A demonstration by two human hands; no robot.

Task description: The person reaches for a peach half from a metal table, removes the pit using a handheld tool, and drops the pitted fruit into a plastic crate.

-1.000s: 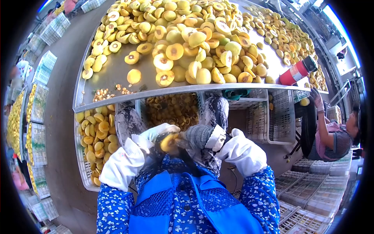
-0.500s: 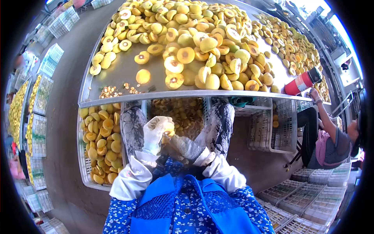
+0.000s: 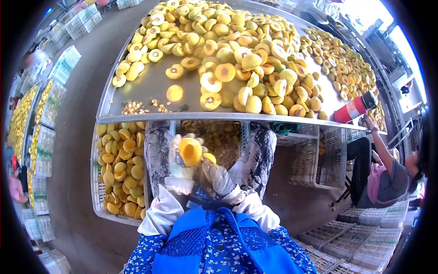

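Observation:
My left hand (image 3: 174, 157), in a white glove and blurred, is closed around a yellow peach half (image 3: 190, 152) with its orange cut side towards me. My right hand (image 3: 220, 179), in a greyish glove, is close beside it with the fingers curled. At its fingertips shows a smaller yellow peach piece (image 3: 210, 158). Whether a tool is also in that hand is hidden. Below and beyond both hands, a crate (image 3: 245, 137) between my knees holds fruit pieces that look wet and brownish. To the left, a white crate (image 3: 97, 194) is filled with peach halves.
A metal table (image 3: 150, 93) in front bears a large heap of peach halves (image 3: 228, 50) and a few pits (image 3: 133, 108). On its right edge lies a red container (image 3: 351, 109), touched by a co-worker's hand (image 3: 366, 122). Stacked crates (image 3: 360, 233) stand at lower right.
My left hand has turned and drawn apart from my right, bringing the peach half's cut side into view. A small yellow piece now shows at my right fingertips. The view has shifted slightly.

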